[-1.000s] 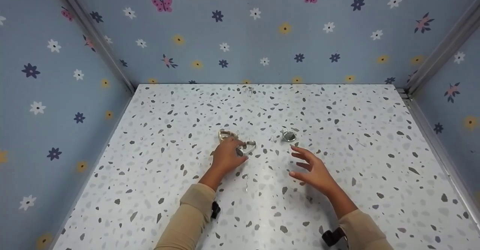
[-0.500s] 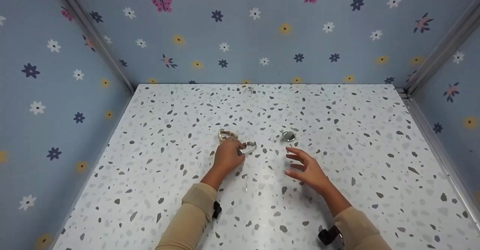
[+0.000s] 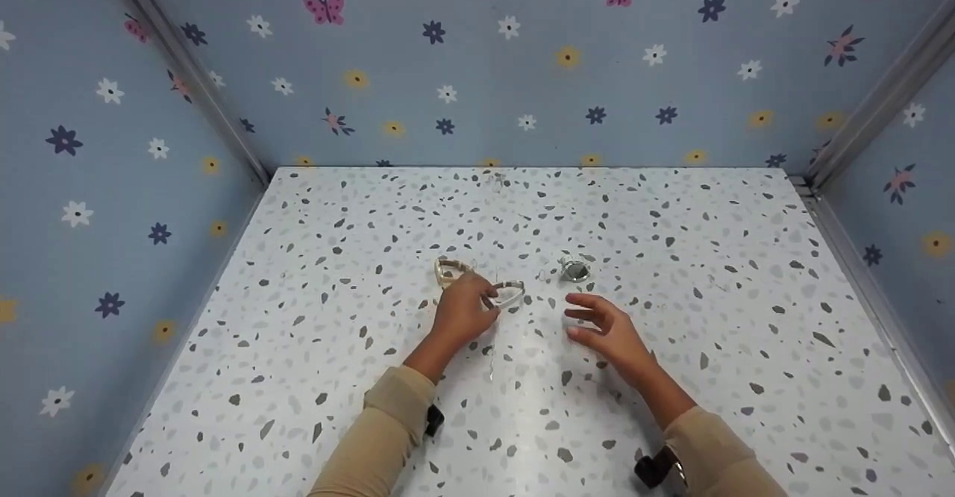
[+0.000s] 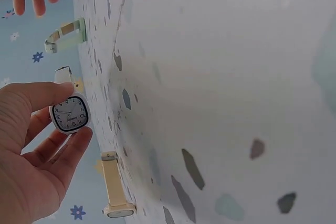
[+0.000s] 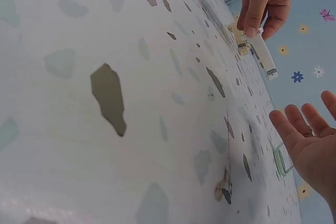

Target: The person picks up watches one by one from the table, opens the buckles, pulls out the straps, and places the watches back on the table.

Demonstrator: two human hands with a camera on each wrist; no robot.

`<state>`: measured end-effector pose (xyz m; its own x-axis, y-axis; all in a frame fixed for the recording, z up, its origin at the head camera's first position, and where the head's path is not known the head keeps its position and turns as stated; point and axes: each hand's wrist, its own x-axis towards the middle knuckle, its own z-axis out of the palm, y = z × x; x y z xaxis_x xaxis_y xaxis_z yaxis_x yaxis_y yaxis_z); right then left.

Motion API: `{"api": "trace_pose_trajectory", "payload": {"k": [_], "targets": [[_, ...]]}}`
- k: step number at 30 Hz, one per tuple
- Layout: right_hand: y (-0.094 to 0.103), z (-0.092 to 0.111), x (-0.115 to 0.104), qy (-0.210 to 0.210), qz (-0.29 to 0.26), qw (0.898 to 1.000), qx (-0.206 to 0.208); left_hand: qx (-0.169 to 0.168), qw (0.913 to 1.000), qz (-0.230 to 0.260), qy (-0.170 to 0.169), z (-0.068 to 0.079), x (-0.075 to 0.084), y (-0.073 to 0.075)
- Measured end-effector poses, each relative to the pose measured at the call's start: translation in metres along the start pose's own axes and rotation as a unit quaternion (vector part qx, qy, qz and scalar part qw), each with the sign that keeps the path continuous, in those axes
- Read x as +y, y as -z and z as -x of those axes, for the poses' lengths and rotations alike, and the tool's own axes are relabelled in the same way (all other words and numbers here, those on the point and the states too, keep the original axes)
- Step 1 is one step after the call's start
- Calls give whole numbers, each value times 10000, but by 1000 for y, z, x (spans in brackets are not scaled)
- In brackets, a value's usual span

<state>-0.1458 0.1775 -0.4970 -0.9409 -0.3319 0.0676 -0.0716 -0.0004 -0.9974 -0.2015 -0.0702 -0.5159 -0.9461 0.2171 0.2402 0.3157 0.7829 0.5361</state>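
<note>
My left hand (image 3: 464, 307) pinches a white wristwatch (image 4: 70, 115) by its case, between thumb and fingers. Its square dial faces the left wrist camera, and its strap loops out to the right in the head view. The watch looks raised off the table. Just behind and left of this hand lies a cream-yellow wristwatch (image 3: 438, 269), partly covered by the hand. To the right, a pale green wristwatch (image 3: 575, 272) rests on the table. Close in front of it hovers my right hand (image 3: 613, 336), fingers apart and loosely bent, holding nothing.
The table (image 3: 298, 318) is white with grey speckles. Blue flowered panels (image 3: 492, 64) stand at the back and both sides, with metal posts (image 3: 186, 72) at the corners. Small clear scraps or marks (image 3: 491, 363) show on the tabletop.
My left hand has shifted slightly right, carrying the white wristwatch away from the cream-yellow one. The right hand has drifted a little left. The cream-yellow and green wristwatches have stayed put.
</note>
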Motion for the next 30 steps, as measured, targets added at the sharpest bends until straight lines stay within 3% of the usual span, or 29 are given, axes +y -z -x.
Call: {"api": "trace_pose_trajectory", "payload": {"k": [12,22,30], "targets": [[2,-4,13,-233,-513,9984,88,159,9959,228,-860,3,17,4],[1,-13,22,-359,-839,9955,246,441,9863,570,-1485,1,21,2],[1,-24,17,-589,-1233,9879,736,667,9784,503,-1889,-1,22,1]]}}
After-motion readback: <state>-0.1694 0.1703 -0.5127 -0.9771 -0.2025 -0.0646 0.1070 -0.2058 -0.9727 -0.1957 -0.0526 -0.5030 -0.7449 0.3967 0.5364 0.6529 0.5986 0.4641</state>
